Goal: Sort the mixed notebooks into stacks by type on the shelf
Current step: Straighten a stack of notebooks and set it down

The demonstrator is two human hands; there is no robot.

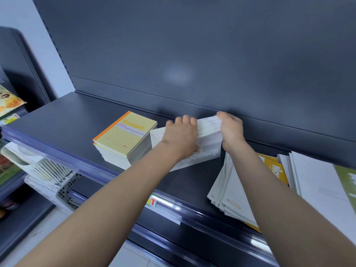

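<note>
A bundle of white notebooks (209, 130) stands on its edge on the dark shelf (77, 120), leaning toward me. My left hand (181, 135) grips its left side over the top edge. My right hand (230, 130) grips its right end. Just left of the bundle lies a neat stack of yellow "Gambit" notebooks (125, 137) with orange spines. To the right, a fanned pile of white lined notebooks (233, 189) lies flat, with a yellow-covered one (273, 170) beneath it.
More white and green notebooks (323, 184) lie at the far right of the shelf. A white plastic basket (48, 176) sits on the lower shelf at left. The shelf's front rail carries a price tag (152, 201). The back panel stands close behind my hands.
</note>
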